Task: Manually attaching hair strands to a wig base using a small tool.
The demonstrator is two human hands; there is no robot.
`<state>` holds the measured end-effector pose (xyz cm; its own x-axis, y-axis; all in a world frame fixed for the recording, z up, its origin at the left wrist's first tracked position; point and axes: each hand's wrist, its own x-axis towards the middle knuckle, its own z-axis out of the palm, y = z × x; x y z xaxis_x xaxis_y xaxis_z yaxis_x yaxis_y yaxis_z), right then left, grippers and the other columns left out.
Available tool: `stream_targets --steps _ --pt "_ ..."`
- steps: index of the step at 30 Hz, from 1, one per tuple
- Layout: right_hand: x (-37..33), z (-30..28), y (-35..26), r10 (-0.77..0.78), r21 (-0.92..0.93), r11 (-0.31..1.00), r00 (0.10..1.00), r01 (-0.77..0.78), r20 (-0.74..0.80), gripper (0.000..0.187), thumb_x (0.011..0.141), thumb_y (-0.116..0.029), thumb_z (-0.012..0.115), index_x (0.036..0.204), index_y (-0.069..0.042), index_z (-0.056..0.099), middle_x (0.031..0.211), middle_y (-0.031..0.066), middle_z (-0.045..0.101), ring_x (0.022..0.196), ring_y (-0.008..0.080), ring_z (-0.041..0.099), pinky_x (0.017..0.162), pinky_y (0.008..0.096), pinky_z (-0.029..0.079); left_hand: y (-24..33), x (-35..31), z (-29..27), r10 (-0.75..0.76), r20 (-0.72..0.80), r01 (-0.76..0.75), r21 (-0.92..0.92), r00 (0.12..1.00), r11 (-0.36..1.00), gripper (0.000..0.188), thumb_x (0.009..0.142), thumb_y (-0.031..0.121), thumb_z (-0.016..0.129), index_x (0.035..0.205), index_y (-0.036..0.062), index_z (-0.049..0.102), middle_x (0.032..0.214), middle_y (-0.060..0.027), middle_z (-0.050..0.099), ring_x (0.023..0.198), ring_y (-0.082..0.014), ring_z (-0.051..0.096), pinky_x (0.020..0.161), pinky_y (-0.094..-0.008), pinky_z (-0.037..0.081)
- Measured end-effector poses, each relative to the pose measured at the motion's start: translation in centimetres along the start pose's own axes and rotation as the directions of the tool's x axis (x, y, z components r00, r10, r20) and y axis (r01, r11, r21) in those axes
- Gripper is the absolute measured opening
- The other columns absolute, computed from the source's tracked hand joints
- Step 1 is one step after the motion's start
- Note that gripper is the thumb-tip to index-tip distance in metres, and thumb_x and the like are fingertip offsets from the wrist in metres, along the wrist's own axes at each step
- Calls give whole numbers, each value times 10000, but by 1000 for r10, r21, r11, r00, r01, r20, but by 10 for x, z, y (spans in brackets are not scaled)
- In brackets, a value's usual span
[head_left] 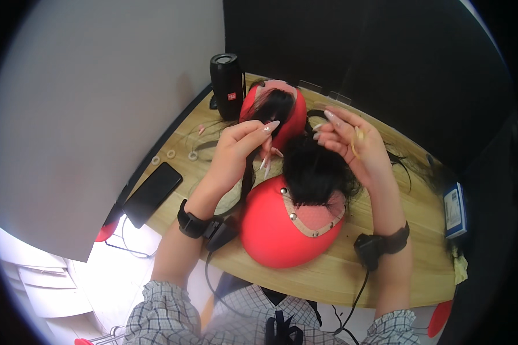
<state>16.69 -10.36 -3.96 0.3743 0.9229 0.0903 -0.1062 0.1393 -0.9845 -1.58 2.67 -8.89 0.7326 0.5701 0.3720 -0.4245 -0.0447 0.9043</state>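
Observation:
A red rounded head block lies near the middle of the table. A pink mesh cap with a beige border is fixed to it by several metal pins, and black hair spreads from the mesh. Above and left of this hair, my left hand is closed, its thumb pressed on the index finger; what it pinches is too small to make out. My right hand is over the hair's far right side, fingertips drawn together on something I cannot make out. A yellow band loops around part of it.
Behind stands a second red head block with mesh and black hair. A black cylindrical speaker is at the far left corner, a dark phone at the left edge. Several small rings lie nearby. A blue-and-white box stands at right.

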Motion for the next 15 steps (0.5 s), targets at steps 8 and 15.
stream_targets --steps 8,15 --pt "39 -74 43 -62 198 978 997 71 -55 358 921 -130 569 1209 70 492 1142 225 577 1097 295 583 999 375 465 -2 1 -3 24 5 -24 -20 1000 1000 306 957 180 484 697 24 523 649 -15 507 587 -93 512 774 -315 514" --pt "43 -133 65 147 -146 972 961 -184 -233 307 942 -111 523 1213 31 505 1063 175 635 911 238 664 775 292 563 -4 2 -11 37 -37 -38 -22 999 999 294 955 190 485 706 37 515 661 -18 514 569 -106 529 767 -310 512"
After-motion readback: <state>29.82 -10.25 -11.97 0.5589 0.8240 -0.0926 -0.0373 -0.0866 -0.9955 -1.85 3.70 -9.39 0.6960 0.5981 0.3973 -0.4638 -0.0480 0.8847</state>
